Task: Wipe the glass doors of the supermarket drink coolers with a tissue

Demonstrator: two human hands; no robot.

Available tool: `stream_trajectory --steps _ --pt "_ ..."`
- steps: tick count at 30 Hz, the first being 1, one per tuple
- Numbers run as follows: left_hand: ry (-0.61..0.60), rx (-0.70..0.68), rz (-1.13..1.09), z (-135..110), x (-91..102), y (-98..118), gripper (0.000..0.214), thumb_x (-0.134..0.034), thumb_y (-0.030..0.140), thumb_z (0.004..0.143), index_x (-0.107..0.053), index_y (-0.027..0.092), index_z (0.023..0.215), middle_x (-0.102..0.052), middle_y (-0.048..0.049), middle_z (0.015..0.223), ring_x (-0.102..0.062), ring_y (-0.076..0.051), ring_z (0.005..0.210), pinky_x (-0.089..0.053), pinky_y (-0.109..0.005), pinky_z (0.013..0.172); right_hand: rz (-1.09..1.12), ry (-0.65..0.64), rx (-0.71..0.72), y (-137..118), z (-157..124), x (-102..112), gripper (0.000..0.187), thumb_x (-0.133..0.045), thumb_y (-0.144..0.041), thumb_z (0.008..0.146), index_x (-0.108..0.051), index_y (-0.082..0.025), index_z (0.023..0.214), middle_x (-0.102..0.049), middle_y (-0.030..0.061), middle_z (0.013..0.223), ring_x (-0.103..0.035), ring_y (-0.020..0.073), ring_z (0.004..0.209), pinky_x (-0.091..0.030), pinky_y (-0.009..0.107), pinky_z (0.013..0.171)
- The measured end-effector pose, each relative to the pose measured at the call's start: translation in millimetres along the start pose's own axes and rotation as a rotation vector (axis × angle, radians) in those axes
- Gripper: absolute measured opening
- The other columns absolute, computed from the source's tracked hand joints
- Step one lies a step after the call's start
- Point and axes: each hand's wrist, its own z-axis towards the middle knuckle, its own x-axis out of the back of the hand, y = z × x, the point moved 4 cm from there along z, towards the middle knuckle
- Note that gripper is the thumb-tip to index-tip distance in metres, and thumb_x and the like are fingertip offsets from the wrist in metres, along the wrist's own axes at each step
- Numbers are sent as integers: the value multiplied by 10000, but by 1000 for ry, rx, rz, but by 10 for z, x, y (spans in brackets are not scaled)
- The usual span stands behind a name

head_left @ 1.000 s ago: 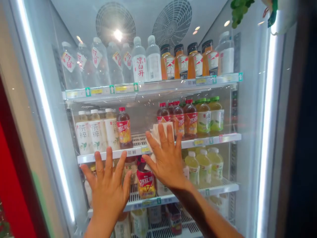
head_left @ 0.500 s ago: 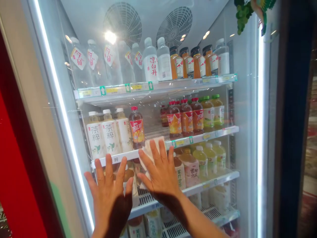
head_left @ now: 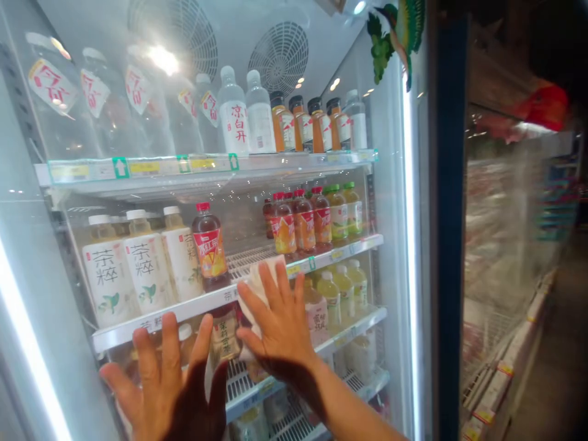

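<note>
My right hand (head_left: 280,321) lies flat, fingers spread, pressing a white cloth (head_left: 260,283) against the glass door (head_left: 395,257) of a drinks fridge. The cloth shows above and left of the fingers. My left hand (head_left: 168,383) rests flat on the same glass lower left, fingers spread, holding nothing. Behind the glass stand white tea bottles (head_left: 138,266), a red-capped iced tea bottle (head_left: 209,245) and more bottles on several shelves.
The top shelf (head_left: 184,165) carries clear water bottles (head_left: 234,116) and orange juice bottles (head_left: 294,122). A dark door frame (head_left: 448,245) runs down the right side. Beyond it is a dim shop aisle with shelving (head_left: 509,245). A bird decoration (head_left: 399,30) hangs at the top.
The view has swung right, so the fridge sits further left and the aisle has come into sight. Both hands stay flat on the glass; the right hand and cloth have slid down and left.
</note>
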Motion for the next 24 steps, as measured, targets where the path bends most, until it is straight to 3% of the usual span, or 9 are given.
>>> stream_trajectory --steps 3,7,13,19,24 --pt "19 1 -27 117 -86 268 872 -582 220 949 -63 336 1640 33 -64 1736 36 -355 1602 37 -727 1225 -20 -14 -46 248 -8 49 721 -460 -572 1011 -254 -279 1637 -183 109 1726 -101 385 1598 -133 699 1251" --pt "-1 4 -48 205 -260 603 843 -555 207 953 -88 361 1638 0 -62 1737 26 -363 1600 24 -738 1223 -21 26 -25 615 -325 89 743 -408 -617 1010 -248 -261 1642 -171 121 1727 -126 405 1590 -114 685 1259" --pt "-11 -35 -35 361 -459 1177 822 -548 213 957 -109 340 1641 -44 -108 1737 7 -374 1601 18 -743 1221 -7 18 -110 1547 -308 299 649 -308 -465 1069 -131 -260 1659 -93 118 1739 -50 375 1603 -101 738 1235" --pt "-31 -40 -65 506 -671 1892 788 -494 216 983 -80 361 1638 -35 -67 1741 9 -351 1605 25 -727 1235 10 7 -23 1916 -751 390 688 -296 -566 1050 -264 -207 1635 -141 125 1733 -122 393 1592 -112 678 1267" --pt "-74 -36 -120 636 -873 2382 769 -484 248 995 -75 398 1628 -17 -15 1741 17 -334 1607 39 -723 1238 0 14 -90 2479 -773 448 668 -289 -520 1062 -171 -233 1654 -107 121 1737 -65 383 1599 -109 725 1245"
